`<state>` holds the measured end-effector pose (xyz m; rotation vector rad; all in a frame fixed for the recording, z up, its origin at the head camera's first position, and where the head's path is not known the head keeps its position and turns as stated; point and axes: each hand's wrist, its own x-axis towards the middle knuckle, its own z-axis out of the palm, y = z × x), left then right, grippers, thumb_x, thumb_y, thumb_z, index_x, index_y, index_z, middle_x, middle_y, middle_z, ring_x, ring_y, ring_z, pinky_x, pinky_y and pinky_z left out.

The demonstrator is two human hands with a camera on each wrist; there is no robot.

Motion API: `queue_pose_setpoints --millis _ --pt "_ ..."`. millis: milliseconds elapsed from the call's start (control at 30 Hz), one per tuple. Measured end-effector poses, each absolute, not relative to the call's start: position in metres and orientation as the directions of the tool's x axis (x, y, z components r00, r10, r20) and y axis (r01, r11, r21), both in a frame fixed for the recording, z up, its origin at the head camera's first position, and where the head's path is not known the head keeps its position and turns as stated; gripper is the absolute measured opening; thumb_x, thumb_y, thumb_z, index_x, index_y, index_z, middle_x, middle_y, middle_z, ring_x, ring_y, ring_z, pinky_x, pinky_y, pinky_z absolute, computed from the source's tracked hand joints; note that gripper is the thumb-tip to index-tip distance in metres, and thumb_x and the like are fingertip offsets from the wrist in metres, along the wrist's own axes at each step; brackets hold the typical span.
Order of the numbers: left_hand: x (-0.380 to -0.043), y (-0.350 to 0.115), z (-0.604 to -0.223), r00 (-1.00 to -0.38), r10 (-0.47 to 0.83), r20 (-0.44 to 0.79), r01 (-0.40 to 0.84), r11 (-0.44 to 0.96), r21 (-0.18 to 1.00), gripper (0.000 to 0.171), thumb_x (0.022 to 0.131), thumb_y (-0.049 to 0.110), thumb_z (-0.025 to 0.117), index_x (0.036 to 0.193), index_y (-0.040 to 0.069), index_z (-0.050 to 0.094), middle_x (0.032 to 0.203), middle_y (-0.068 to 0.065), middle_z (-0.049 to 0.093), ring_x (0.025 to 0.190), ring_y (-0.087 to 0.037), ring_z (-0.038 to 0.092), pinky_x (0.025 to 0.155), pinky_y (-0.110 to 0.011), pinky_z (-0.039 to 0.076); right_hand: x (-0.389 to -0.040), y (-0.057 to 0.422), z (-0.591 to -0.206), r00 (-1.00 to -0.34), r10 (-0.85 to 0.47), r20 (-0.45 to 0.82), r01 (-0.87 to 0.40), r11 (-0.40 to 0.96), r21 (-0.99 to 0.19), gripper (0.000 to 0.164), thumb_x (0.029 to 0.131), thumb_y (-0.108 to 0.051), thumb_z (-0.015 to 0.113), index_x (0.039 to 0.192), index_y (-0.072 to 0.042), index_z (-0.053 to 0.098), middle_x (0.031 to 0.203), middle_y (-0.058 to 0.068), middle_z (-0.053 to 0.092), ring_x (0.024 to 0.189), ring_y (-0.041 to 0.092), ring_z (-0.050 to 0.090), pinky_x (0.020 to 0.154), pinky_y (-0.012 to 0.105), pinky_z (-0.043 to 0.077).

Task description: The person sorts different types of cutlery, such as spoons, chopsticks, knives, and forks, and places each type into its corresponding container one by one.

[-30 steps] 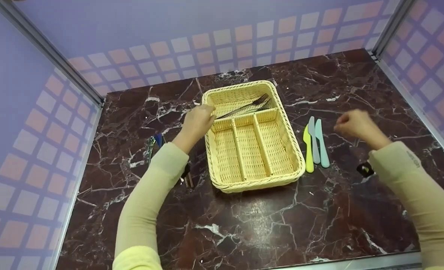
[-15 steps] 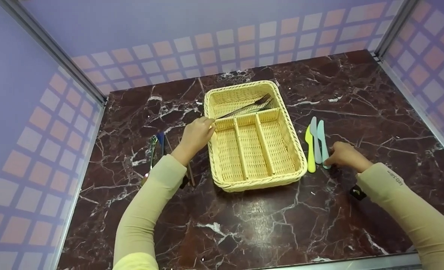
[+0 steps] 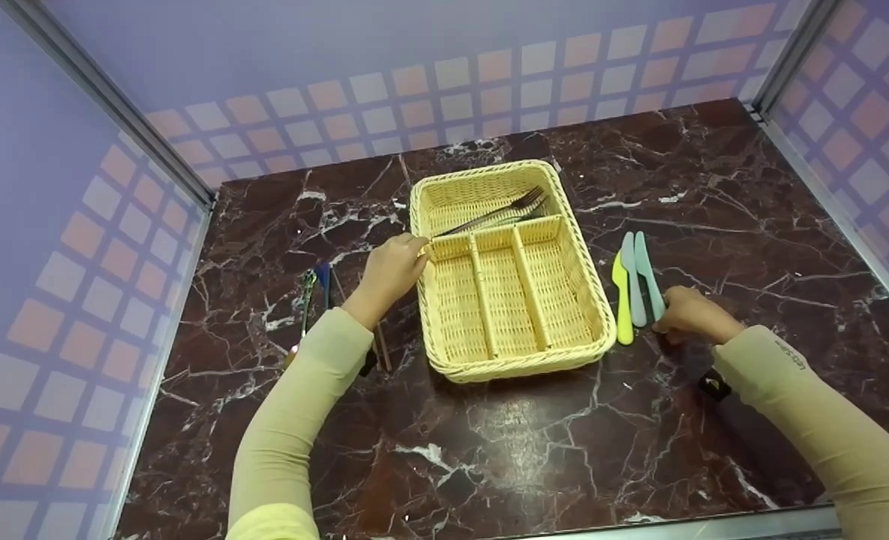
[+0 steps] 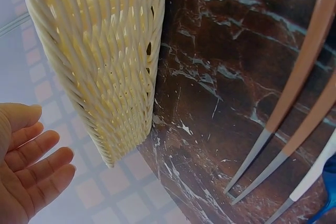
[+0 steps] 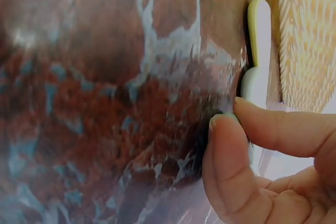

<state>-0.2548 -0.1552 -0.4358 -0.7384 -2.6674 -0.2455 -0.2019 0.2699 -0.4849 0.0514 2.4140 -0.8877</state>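
My right hand [image 3: 695, 313] pinches the handle end of a mint-green knife [image 3: 647, 271] between thumb and forefinger. That knife's tip is lifted slightly or turned beside a grey knife [image 3: 632, 279]; a yellow knife [image 3: 623, 300] lies closest to the basket. At the left side of the yellow wicker basket [image 3: 519, 367] is my left hand [image 3: 394, 268]. Seen from the left wrist, its fingers [image 4: 52, 153] are loosely bent next to the basket rim and hold nothing. Two forks [image 3: 525, 198] lie in the basket's wide back compartment. The three narrow front compartments show bare wicker.
Left of the basket lie brown-handled chopsticks [image 4: 302, 74], a blue-ended utensil [image 3: 324, 276] and a shiny spoon-like utensil [image 3: 307, 289], partly behind my left forearm. Tiled-pattern panels [image 3: 444, 105] border the dark marbled tabletop [image 3: 504, 450] at the back and sides.
My right hand has come down and toward me to the mint-green knife and pinched its handle; the knife has shifted slightly. My left hand moved slightly down along the basket's left rim.
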Motion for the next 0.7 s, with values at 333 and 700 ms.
queue_pose_setpoints --millis 333,700 --pt "-0.256 -0.155 -0.432 -0.788 0.464 0.404 0.533 0.843 0.071 0.018 0.084 0.007 0.060 0.099 -0.001 0.066 0.091 -0.016 0.066 0.081 -0.031 0.063 0.065 -0.041 0.052 -0.208 0.286 -0.474 -0.822 -0.196 -0.535 0.289 0.665 -0.688 0.014 0.083 0.002 0.055 0.089 0.012 0.047 0.074 0.010 0.055 0.058 0.011 0.060 0.058 0.027 0.051" --pt "-0.239 -0.111 -0.402 -0.713 0.549 0.435 0.664 0.729 0.168 0.016 0.084 0.001 0.055 0.095 -0.006 0.065 0.091 -0.018 0.066 0.086 -0.031 0.062 0.079 -0.036 0.051 -0.223 0.251 -0.417 -0.934 -0.182 -0.307 0.134 0.619 -0.774 0.021 0.084 -0.004 0.059 0.096 0.012 0.055 0.070 0.004 0.060 0.057 0.009 0.060 0.057 0.028 0.053"
